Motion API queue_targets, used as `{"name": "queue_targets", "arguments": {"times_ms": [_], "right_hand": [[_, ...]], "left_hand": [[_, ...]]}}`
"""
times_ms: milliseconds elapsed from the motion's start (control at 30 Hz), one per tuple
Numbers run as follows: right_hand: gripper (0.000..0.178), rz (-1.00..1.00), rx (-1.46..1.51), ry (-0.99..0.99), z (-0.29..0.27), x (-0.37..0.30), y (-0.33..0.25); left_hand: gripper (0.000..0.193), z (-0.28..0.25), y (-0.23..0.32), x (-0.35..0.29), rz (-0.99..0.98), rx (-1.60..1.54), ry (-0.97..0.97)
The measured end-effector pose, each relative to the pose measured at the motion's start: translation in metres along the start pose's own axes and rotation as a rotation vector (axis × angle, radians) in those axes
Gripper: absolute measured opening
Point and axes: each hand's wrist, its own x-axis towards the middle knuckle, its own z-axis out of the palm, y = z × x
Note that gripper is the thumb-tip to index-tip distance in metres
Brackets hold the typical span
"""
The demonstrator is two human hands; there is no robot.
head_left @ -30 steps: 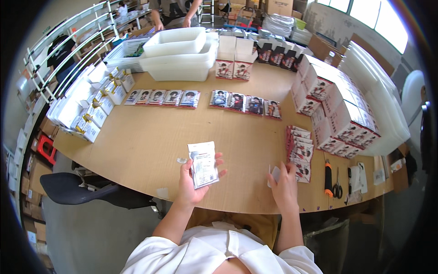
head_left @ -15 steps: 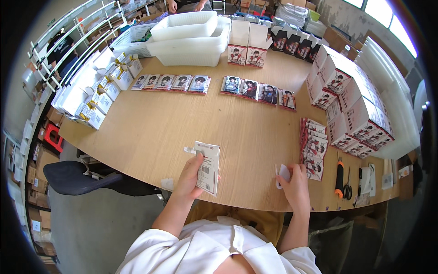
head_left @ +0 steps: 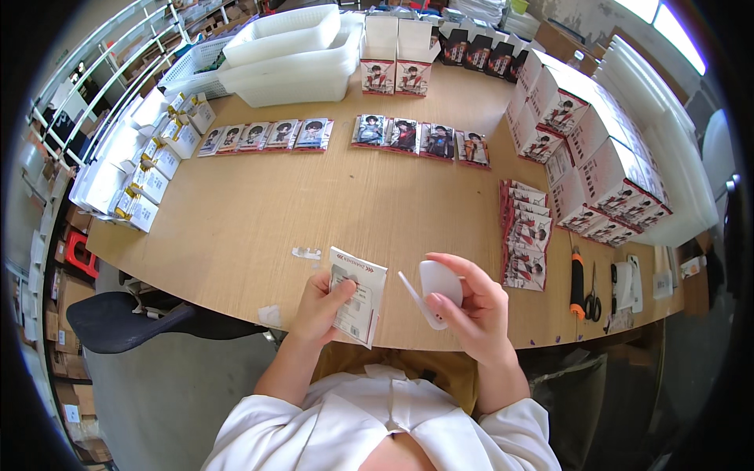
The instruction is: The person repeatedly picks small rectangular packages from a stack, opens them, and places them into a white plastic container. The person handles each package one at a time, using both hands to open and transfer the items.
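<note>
My left hand point(head_left: 318, 310) is closed around a flat white packet point(head_left: 367, 302), its thumb pressed on the printed face. The packet stands tilted above the table's near edge. Close to its right, my right hand point(head_left: 481, 318) pinches a smooth white plastic piece point(head_left: 440, 281) with two thin, rounded flaps spread apart. A gap separates this piece from the packet. On the table beyond my right hand lies an overlapping pile of red-and-white packets point(head_left: 525, 235). Scraps of clear film point(head_left: 306, 253) lie just beyond my left hand.
Two rows of picture packets, left point(head_left: 267, 134) and right point(head_left: 420, 139), cross the table. White boxes point(head_left: 609, 169) are stacked at right, open white boxes point(head_left: 145, 184) at left. Scissors point(head_left: 593, 298) and an orange-black tool point(head_left: 577, 282) lie near right. White tubs point(head_left: 290, 74) stand behind.
My right hand has lifted from the table by the packet pile and moved left toward the packet, carrying the white plastic piece. The packet has tilted slightly in my left hand. The view has shifted.
</note>
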Motion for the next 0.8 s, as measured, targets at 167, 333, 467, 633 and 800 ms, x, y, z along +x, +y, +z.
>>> {"name": "queue_targets", "arguments": {"times_ms": [167,333,467,633,800], "right_hand": [[0.036,-0.012,-0.085,-0.043,0.003,0.003,-0.001],[0.036,-0.013,-0.116,-0.048,0.004,0.003,-0.001],[0.034,-0.002,-0.154,-0.049,0.002,0.005,-0.004],[0.031,-0.026,-0.145,-0.098,-0.002,0.007,-0.004],[0.027,-0.030,-0.198,-0.106,-0.003,0.007,-0.012]], "left_hand": [[0.026,-0.004,-0.004,-0.002,0.026,0.013,-0.006],[0.016,-0.001,0.000,-0.004,-0.031,-0.064,-0.018],[0.022,-0.007,-0.003,-0.005,0.005,0.074,-0.044],[0.017,-0.001,0.010,-0.008,-0.090,0.024,-0.114],[0.016,0.007,0.022,-0.010,-0.026,0.377,-0.135]]}}
